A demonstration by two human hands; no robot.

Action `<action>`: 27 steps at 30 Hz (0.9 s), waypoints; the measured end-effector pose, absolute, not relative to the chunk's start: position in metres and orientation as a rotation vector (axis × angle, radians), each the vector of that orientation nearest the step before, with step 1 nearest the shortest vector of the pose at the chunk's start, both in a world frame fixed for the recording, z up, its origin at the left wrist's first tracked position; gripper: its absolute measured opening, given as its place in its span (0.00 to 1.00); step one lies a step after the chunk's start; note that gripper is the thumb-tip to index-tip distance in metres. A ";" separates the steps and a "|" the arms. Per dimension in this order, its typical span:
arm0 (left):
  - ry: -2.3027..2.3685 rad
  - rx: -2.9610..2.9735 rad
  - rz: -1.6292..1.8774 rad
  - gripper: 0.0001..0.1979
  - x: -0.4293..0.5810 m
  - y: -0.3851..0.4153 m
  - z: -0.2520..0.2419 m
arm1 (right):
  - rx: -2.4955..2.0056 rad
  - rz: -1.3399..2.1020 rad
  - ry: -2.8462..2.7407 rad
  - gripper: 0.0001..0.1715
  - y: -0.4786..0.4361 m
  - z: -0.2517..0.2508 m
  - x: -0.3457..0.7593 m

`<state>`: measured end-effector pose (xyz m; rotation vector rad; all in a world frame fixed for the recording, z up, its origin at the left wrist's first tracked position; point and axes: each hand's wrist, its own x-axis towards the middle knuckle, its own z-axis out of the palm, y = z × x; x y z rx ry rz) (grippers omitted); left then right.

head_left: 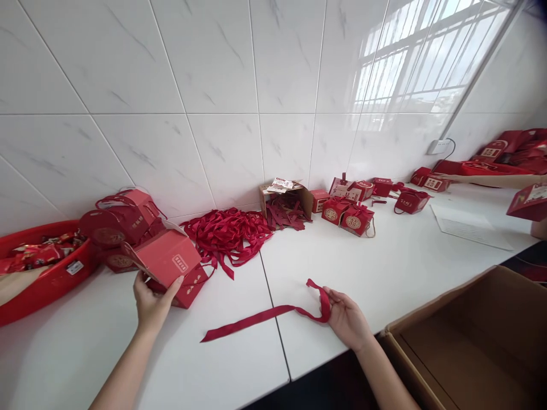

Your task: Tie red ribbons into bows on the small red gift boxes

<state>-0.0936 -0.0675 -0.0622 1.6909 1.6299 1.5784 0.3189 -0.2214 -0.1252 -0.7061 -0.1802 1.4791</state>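
Note:
My left hand (154, 302) grips a red gift box (168, 259) by its lower side, the thumb on its front, and holds it tilted beside a stack of similar boxes. Part of its underside is hidden behind my fingers. My right hand (348, 319) is closed on a dark red ribbon (265, 315) near the table's front edge. One end of the ribbon curls up past my fingertips; the rest stretches left along the white tabletop. Behind lies a heap of loose red ribbons (231, 230).
At the left stands a red basin (55, 285) with wrapped sweets. A small carton (307, 199) holds dark red strips. Finished-looking red boxes (348, 216) line the wall. An open cardboard box (465, 341) sits front right. Another person's arm (499, 180) reaches in at far right.

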 end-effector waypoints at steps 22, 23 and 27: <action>1.176 1.687 1.001 0.47 0.015 -0.184 -0.051 | -0.866 1.357 -0.482 0.10 -0.248 -0.097 0.287; 1.163 1.689 0.995 0.50 0.016 -0.184 -0.048 | -0.910 1.368 -0.544 0.11 -0.250 -0.094 0.289; 1.111 1.704 1.079 0.56 0.021 -0.183 -0.031 | -1.119 1.357 -0.769 0.20 -0.255 -0.082 0.303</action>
